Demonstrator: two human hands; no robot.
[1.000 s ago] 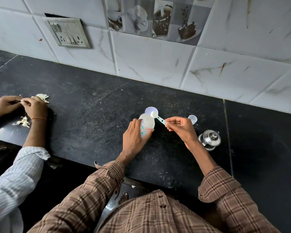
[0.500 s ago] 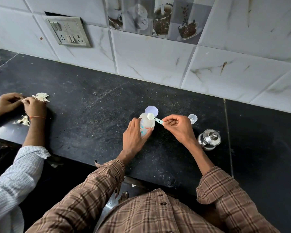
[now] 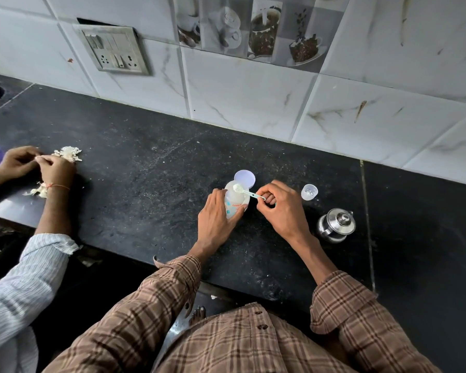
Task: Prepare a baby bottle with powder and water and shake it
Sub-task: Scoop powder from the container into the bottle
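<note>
Baby bottle (image 3: 233, 200) upright on the dark surface (image 3: 135, 189), left hand (image 3: 215, 219) wrapped round it as a brace. Right hand (image 3: 277, 205) fingers pinch the scoop (image 3: 246, 191) handle, heaped bowl over the bottle's mouth, likely about to tip. Round lid (image 3: 244, 178) just behind the bottle.

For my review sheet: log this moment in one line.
step: adding powder | left hand: holds bottle | right hand: scoop over bottle mouth

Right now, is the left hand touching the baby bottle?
Touching. The head view shows the left hand wrapped around the baby bottle, fingers on its side, thumb against its lower front.
</note>
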